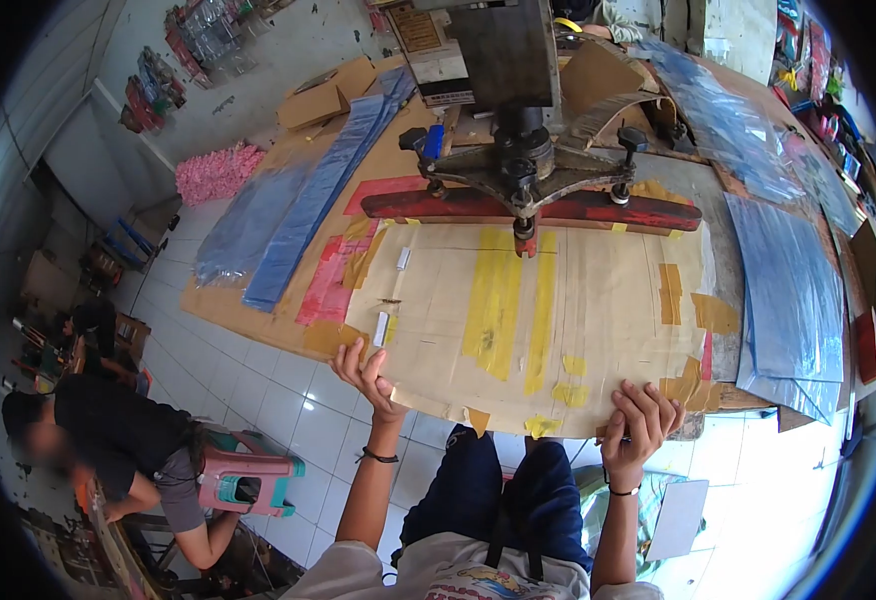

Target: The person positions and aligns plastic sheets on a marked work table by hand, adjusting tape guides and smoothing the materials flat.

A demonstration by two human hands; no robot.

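A tan cardboard sheet (438, 330), patched with yellow and brown tape, lies before me on the worktable. My left hand (366, 378) is closed on its near left corner, with the fingers curled at the edge. At the near right corner my right hand (641, 420) grips the same sheet, fingers on top. Small white strips (382, 329) sit on the sheet's left side. Above its far edge is a machine head, a metal bracket (523, 165) with black knobs and a long red-stained bar (558, 208). I cannot tell whether the bar touches the sheet.
Blue plastic film sheets (323, 190) lie on the table's left, and another stack (783, 300) on its right. A cardboard box (328, 95) stands at the back. On the left floor, a person in dark clothes (123, 430) bends beside a pink-and-green stool (248, 475).
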